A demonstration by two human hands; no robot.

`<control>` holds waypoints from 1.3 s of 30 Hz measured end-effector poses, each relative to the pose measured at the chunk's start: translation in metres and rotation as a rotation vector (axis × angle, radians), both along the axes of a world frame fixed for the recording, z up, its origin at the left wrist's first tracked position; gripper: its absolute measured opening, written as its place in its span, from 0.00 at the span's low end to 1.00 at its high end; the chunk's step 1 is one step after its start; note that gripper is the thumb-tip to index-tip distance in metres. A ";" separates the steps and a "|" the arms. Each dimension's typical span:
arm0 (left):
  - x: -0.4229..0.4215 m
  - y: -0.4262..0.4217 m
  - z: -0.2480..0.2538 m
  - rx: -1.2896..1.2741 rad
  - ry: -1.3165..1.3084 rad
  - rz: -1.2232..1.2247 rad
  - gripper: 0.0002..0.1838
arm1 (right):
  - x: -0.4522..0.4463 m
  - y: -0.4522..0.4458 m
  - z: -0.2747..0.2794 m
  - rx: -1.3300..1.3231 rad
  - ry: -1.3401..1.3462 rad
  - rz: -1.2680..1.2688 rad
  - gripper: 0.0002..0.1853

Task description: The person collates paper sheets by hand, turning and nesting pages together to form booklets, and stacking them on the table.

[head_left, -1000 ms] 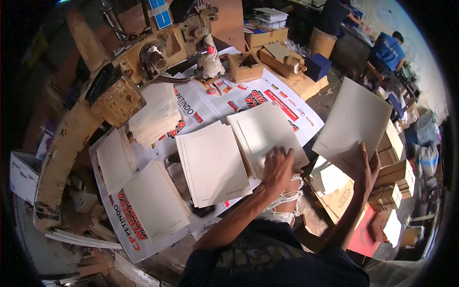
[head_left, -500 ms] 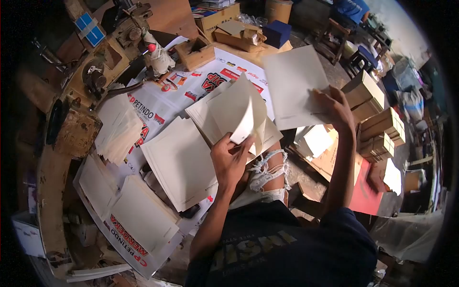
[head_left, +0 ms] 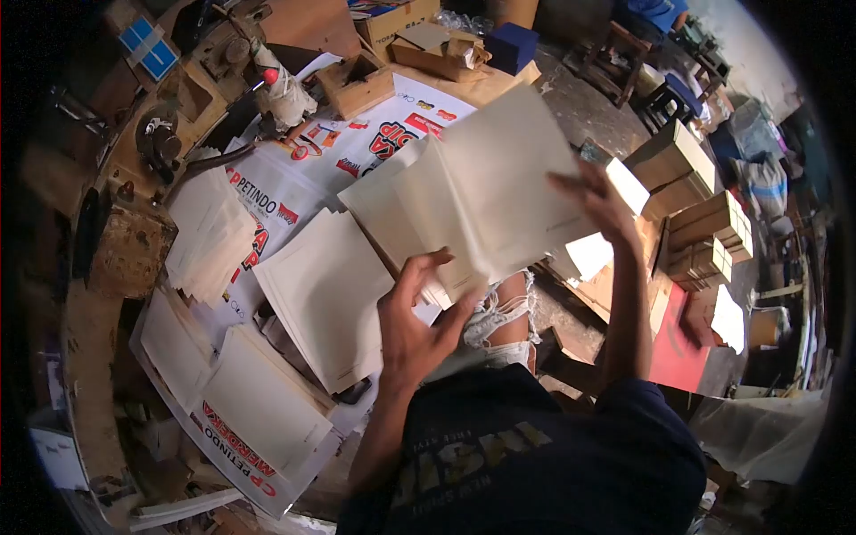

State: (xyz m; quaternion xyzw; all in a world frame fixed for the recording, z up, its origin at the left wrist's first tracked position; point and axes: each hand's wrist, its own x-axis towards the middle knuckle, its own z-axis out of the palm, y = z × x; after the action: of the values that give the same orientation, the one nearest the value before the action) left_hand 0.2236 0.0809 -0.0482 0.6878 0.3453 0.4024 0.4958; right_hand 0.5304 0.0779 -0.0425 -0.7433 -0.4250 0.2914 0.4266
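My left hand [head_left: 417, 321] is open, thumb and fingers spread at the lower edge of some raised cream sheets [head_left: 437, 209]. It does not close on them. A large cream sheet [head_left: 508, 169] stands tilted against these, its lower left corner near my left thumb. My right hand [head_left: 599, 203] is at the right edge of the large sheet, with fingers smeared by motion, so its grip is unclear. Left of the raised sheets lies a stack of cream sheets [head_left: 325, 294] on the printed banner [head_left: 294, 178].
More paper piles lie at the left [head_left: 209, 236] and lower left [head_left: 267, 392]. A worn metal machine [head_left: 134, 241] borders the left side. An open wooden box [head_left: 355, 85] stands at the back. Tied paper bundles [head_left: 709, 232] are at the right, and a person [head_left: 655, 13] is far behind.
The large sheet moved left from the right side, onto the raised sheets. My left hand lifted those sheets from the stack, then its fingers spread. The view swung right.
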 end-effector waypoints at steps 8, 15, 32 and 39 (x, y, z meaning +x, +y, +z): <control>-0.073 -0.022 0.012 0.025 0.952 0.082 0.32 | -0.030 0.009 -0.045 -0.046 0.292 0.181 0.34; -0.111 -0.038 0.015 -0.253 0.241 0.350 0.07 | -0.082 0.003 -0.011 0.006 -0.021 0.216 0.31; -0.182 -0.090 0.011 -0.350 -0.108 0.733 0.04 | -0.101 0.001 0.031 0.199 0.021 0.225 0.23; -0.139 -0.074 -0.008 0.223 0.372 0.421 0.16 | -0.088 -0.008 0.065 0.124 -0.185 0.128 0.26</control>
State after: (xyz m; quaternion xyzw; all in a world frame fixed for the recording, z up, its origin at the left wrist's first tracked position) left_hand 0.0848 0.0068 -0.0558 0.7132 0.5189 0.3990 0.2511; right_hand 0.4423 0.0695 0.0220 -0.7107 -0.5263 0.2213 0.4110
